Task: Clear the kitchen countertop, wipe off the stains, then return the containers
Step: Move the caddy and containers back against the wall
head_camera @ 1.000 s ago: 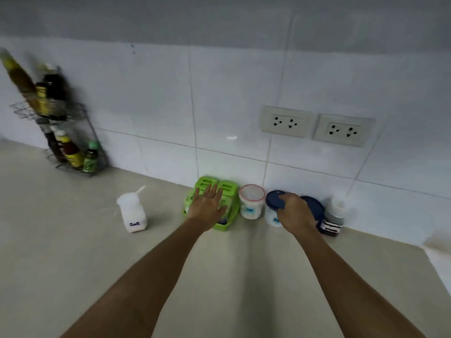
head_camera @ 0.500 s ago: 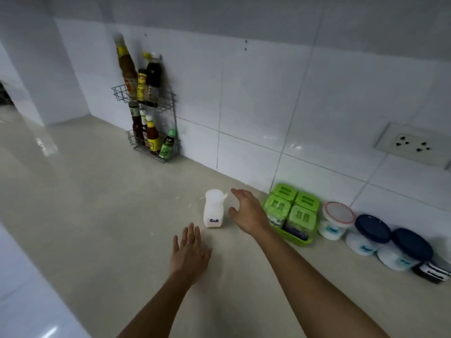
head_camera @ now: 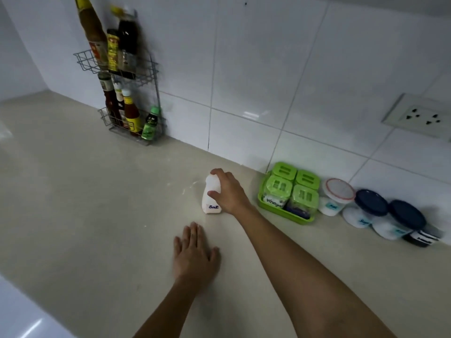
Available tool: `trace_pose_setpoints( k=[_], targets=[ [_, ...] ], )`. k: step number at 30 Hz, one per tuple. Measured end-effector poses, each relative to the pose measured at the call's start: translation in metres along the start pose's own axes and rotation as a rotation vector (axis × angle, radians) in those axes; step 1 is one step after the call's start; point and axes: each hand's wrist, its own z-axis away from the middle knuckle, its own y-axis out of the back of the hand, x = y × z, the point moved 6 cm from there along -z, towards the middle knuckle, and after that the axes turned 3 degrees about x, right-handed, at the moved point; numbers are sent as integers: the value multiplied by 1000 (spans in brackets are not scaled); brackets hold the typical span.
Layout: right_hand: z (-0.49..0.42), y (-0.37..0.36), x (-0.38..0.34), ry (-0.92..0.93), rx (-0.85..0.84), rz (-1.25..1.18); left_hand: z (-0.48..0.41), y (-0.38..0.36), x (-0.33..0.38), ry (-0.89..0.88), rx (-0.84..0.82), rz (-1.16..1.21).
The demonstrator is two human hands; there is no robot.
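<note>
Right hand [head_camera: 228, 193], open beside it moment ago, now closed around salt bottle [head_camera: 211, 198]; left hand [head_camera: 194, 254] flat, spread on countertop [head_camera: 97, 215]. Returning bottle likely next.

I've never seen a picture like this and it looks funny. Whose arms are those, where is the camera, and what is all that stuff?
The camera sits on a person's head and looks down, so you see that person's own two arms. There is no machine here, just bare hands.

The right hand has its fingers wrapped around a small white salt bottle standing on the countertop. The left hand lies flat and open on the counter, holding nothing.

Along the tiled wall sit a green tray of spice boxes, a white tub with a red-rimmed lid and two tubs with dark blue lids. Further left, a wire rack holds sauce bottles.

Some pale streaks mark the counter beside the salt.
</note>
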Motion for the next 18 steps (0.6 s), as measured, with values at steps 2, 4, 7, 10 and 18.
trace_pose_setpoints(
  k=[2,4,7,10,18],
  targets=[
    [9,9,6,3,24,-12,1,3,4,-1,13,-22],
    [24,26,19,-6,55,-40,0,8,14,-12,37,-51],
    [49,67,48,-45,124,-73,-4,13,50,-71,45,-103],
    [80,124,90,-117,187,-57,-1,6,112,-154,21,-113],
    [194,287,240,-354,348,73,64,-54,322,-532,-96,-100]
  ],
)
